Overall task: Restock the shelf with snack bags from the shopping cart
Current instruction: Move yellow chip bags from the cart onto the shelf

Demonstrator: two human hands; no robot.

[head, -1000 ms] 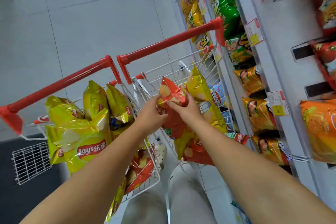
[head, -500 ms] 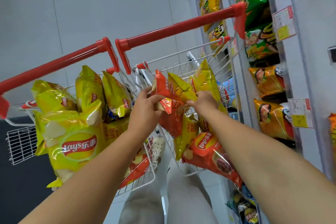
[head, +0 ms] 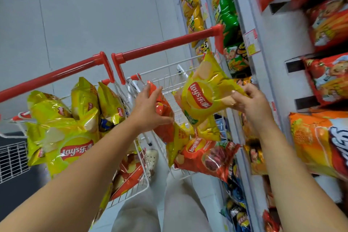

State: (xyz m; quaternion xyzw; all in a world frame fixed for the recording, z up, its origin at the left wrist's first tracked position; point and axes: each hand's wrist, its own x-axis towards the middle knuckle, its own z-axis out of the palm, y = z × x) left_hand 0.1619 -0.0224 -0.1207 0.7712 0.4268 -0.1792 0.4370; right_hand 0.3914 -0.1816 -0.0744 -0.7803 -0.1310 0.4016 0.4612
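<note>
Right hand [head: 250,103] now pinches a yellow chip bag [head: 203,92] by its edge. The bag is lifted clear of the cart [head: 165,43] and heading for the shelf [head: 267,66] just right of that hand. Half a second back the same hand was down among the bags, so the pick looks done and placing comes next. Left hand [head: 148,107] is curled round a red bag [head: 162,107], same one as before, held over the basket left of the yellow one. Other bags [head: 207,154] lie below both hands. View has tilted toward the shelf.
</note>
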